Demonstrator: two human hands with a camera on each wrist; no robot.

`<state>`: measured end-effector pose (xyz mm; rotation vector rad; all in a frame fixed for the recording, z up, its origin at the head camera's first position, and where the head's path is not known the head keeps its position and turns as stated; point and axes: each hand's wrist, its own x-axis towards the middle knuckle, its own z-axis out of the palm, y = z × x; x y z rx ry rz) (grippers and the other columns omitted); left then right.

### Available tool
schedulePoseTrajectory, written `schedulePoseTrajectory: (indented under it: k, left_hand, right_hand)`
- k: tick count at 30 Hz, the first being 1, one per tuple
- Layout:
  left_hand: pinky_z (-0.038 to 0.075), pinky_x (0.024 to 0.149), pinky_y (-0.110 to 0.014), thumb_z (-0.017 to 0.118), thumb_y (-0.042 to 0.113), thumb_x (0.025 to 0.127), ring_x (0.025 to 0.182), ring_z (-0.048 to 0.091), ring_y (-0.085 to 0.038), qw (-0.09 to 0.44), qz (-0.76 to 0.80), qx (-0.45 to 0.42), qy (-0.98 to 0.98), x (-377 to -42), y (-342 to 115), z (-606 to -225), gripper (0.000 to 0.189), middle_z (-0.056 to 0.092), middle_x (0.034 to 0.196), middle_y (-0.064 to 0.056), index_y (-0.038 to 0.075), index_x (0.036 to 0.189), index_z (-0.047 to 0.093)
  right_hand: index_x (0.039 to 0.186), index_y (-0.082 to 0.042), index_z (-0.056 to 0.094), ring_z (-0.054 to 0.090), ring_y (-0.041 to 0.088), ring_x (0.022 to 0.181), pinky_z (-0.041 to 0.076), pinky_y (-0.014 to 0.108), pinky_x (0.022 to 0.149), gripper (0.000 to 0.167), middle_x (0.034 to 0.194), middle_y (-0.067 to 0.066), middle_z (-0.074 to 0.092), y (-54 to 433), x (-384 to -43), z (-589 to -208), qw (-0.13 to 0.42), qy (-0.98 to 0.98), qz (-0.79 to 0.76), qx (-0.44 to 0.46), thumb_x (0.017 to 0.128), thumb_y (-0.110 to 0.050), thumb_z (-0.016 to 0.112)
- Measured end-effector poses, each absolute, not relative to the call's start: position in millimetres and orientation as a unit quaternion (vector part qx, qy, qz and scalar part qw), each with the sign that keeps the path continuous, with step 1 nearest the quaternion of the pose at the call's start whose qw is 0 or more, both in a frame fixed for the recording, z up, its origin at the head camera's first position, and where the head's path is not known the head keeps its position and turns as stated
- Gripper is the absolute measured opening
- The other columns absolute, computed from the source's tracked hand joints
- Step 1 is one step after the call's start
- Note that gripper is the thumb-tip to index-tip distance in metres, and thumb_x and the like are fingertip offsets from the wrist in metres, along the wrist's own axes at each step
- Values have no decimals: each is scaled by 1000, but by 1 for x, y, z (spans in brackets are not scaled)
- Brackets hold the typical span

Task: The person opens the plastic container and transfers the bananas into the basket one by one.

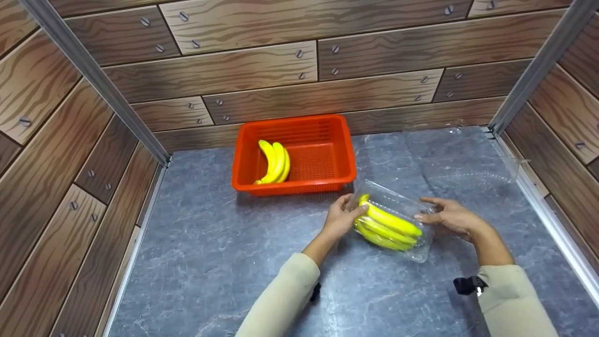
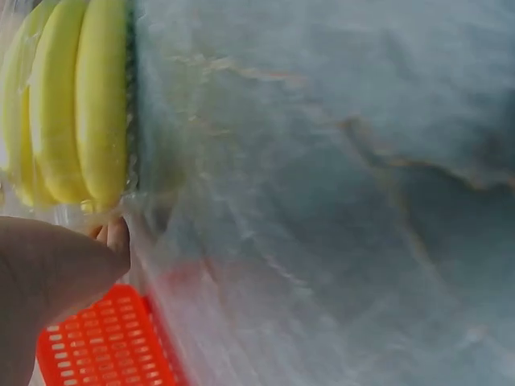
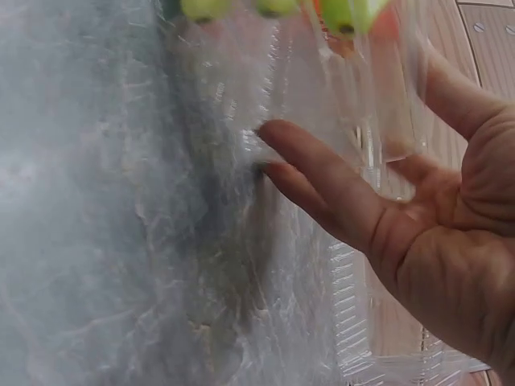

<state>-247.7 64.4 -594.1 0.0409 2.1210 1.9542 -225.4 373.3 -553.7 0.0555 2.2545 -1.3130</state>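
Observation:
A clear plastic container [image 1: 423,250] with a bunch of yellow bananas [image 1: 390,224] inside lies between the two hands over the grey tabletop. At its left end, my left hand [image 1: 340,217] grips the wall, thumb on the near side by the banana tips. My right hand [image 1: 456,219] is at the other end, its fingers straight and spread, with fingertips right at the clear wall. The right wrist view shows these fingers [image 3: 322,169] extended beside the plastic, below the banana ends [image 3: 273,6].
A red plastic basket [image 1: 294,187] holding another bunch of bananas [image 1: 275,161] stands behind the container, against the wood-patterned back wall [image 1: 262,61]. More clear plastic packaging [image 1: 468,177] lies at the back right. Side walls with metal edging [image 1: 557,229] bound the grey tabletop [image 1: 210,252].

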Motion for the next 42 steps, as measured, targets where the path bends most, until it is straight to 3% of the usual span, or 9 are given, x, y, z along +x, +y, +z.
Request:
schedulePoseTrajectory:
  k: [5,16,20,25,28,30,33,36,42]
  left_hand:
    - [42,126,-44,77,29,96,146,56,-31,135,683,20,718,-241,63,-600,69,60,154,-18,0,154,50]
    - [22,135,-55,67,37,104,161,33,-35,192,684,34,703,-229,54,-603,75,42,167,-18,8,164,33]
    - [19,136,-56,68,37,104,164,28,-36,206,692,30,692,-226,54,-602,78,37,171,-18,11,166,29]
    - [19,135,-57,68,39,104,163,28,-34,215,694,28,687,-225,54,-601,75,38,170,-15,16,165,32]
    - [17,136,-56,67,40,104,164,26,-34,217,695,29,685,-224,51,-599,77,35,172,-15,17,166,30]
    - [17,136,-55,67,40,104,164,26,-34,217,697,33,683,-223,49,-599,78,34,173,-16,16,167,28]
    - [20,135,-54,66,39,105,162,30,-34,220,696,38,683,-221,45,-600,74,39,169,-17,13,165,30]
    - [23,134,-53,65,37,106,158,36,-34,222,696,43,681,-218,40,-602,69,44,164,-17,10,161,33]
    - [26,133,-54,66,37,106,153,41,-33,224,698,38,679,-217,25,-604,67,48,159,-17,10,159,35]
  right_hand:
    - [165,12,14,52,56,143,48,57,120,101,162,44,32,365,-223,-556,230,823,-511,86,103,-47,68]
    - [158,12,40,53,35,130,49,38,103,93,154,33,48,336,-215,-569,152,832,-513,144,104,-62,57]
    - [137,4,61,58,22,103,50,31,86,70,117,18,66,338,-215,-571,141,829,-524,137,105,-57,60]
    - [106,-9,64,48,10,77,44,28,68,46,81,-9,50,339,-213,-574,131,816,-544,142,105,-54,63]
    - [122,-3,64,54,15,92,47,29,78,58,99,1,62,335,-212,-573,130,819,-540,142,104,-58,61]
    - [143,2,57,59,26,114,51,35,95,73,126,17,65,333,-212,-574,136,819,-540,137,104,-60,59]
    - [163,5,35,44,44,150,42,51,123,92,164,31,42,330,-211,-573,156,816,-542,129,104,-63,57]
    - [167,7,20,27,49,161,27,60,133,99,172,33,27,328,-210,-573,166,810,-547,127,105,-62,56]
    - [166,6,28,35,47,158,31,59,131,93,168,33,35,314,-209,-579,154,807,-556,125,106,-60,56]
